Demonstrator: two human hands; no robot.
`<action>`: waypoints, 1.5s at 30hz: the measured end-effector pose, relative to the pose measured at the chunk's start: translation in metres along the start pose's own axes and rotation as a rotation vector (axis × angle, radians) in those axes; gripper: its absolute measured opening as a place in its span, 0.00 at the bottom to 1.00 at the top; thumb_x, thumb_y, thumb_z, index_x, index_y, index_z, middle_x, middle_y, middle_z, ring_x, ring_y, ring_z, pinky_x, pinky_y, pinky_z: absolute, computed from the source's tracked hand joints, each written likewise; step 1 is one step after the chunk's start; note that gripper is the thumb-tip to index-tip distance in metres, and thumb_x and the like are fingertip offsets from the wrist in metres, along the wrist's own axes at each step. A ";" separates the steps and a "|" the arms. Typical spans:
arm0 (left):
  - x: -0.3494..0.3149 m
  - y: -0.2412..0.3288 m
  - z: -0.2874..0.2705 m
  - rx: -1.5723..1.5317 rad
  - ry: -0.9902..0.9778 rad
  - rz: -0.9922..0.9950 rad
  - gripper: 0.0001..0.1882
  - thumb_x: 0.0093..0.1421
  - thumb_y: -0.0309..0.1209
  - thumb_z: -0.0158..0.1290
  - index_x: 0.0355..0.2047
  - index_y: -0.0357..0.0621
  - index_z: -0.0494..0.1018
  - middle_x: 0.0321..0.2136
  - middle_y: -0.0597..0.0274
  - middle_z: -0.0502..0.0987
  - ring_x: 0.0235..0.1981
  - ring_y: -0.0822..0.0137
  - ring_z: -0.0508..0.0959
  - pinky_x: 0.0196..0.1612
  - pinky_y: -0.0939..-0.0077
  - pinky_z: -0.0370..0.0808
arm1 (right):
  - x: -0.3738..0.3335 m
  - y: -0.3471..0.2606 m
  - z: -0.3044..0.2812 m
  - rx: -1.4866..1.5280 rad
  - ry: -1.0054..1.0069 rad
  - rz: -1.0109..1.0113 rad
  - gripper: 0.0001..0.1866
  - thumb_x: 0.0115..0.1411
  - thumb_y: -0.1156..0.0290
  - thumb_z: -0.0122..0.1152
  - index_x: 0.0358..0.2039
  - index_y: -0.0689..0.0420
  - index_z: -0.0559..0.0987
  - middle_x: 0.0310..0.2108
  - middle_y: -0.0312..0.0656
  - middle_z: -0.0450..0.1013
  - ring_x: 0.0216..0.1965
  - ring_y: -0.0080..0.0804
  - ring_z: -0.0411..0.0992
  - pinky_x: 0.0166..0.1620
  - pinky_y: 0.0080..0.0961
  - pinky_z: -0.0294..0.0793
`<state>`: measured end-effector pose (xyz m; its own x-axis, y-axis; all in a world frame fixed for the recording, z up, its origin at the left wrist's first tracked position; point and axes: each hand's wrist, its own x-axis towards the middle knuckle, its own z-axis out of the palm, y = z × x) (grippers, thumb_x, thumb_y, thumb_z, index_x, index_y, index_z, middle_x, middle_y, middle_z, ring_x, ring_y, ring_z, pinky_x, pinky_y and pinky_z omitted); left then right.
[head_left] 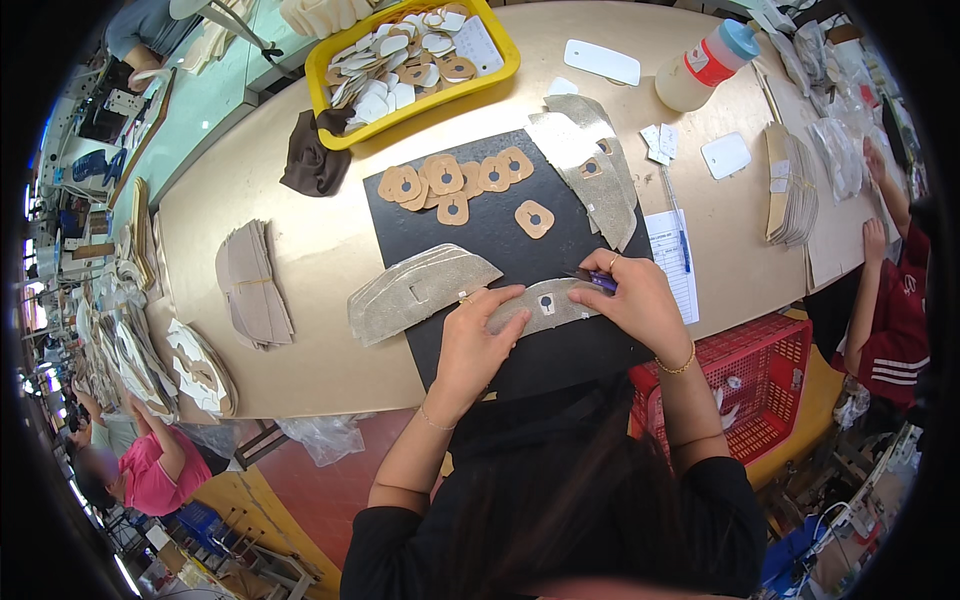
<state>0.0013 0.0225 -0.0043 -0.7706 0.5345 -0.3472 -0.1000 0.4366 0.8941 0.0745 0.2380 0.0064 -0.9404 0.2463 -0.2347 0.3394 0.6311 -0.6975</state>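
Grey panel [567, 309] under two hands [476, 336]

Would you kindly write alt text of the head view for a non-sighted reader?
A person's left hand and right hand touch a curved grey piece on a black mat, the right holding a purple-handled tool. Beyond lie brown keyhole-slotted patches and a yellow tray.

We counted at the worktop [320, 382]
One yellow tray [435, 106], one bottle [695, 75], one black mat [495, 230], one dark cloth [315, 160] and one purple-handled tool [603, 282]; overlapping tan patches [432, 170] defied our count.
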 end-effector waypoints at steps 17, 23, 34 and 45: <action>0.001 -0.003 0.001 0.040 0.008 0.048 0.16 0.59 0.28 0.63 0.47 0.37 0.79 0.31 0.64 0.78 0.17 0.80 0.73 0.20 0.84 0.70 | 0.001 -0.003 -0.002 -0.059 -0.063 0.074 0.17 0.54 0.57 0.71 0.37 0.55 0.81 0.27 0.44 0.79 0.30 0.43 0.79 0.34 0.33 0.75; 0.000 -0.003 0.002 0.059 0.019 0.076 0.15 0.59 0.27 0.63 0.47 0.37 0.79 0.31 0.63 0.78 0.18 0.79 0.73 0.20 0.83 0.70 | 0.001 -0.005 -0.002 -0.057 -0.055 0.070 0.16 0.54 0.57 0.71 0.37 0.54 0.81 0.27 0.44 0.79 0.30 0.44 0.79 0.33 0.34 0.75; 0.000 -0.004 0.004 0.128 0.047 0.140 0.15 0.58 0.27 0.63 0.46 0.37 0.79 0.30 0.59 0.78 0.19 0.74 0.75 0.23 0.79 0.72 | 0.001 -0.005 0.001 -0.119 -0.049 0.074 0.17 0.54 0.55 0.70 0.37 0.53 0.81 0.28 0.44 0.79 0.31 0.45 0.79 0.34 0.36 0.75; -0.011 -0.001 0.014 0.858 0.220 0.600 0.16 0.55 0.27 0.61 0.46 0.45 0.79 0.50 0.56 0.74 0.51 0.53 0.73 0.48 0.60 0.74 | 0.000 -0.006 0.004 -0.153 -0.029 0.052 0.17 0.54 0.56 0.70 0.37 0.54 0.80 0.26 0.45 0.79 0.30 0.45 0.79 0.33 0.37 0.75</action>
<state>0.0182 0.0261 -0.0057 -0.6520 0.7261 0.2184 0.7431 0.5548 0.3741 0.0721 0.2320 0.0079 -0.9210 0.2615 -0.2887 0.3851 0.7231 -0.5734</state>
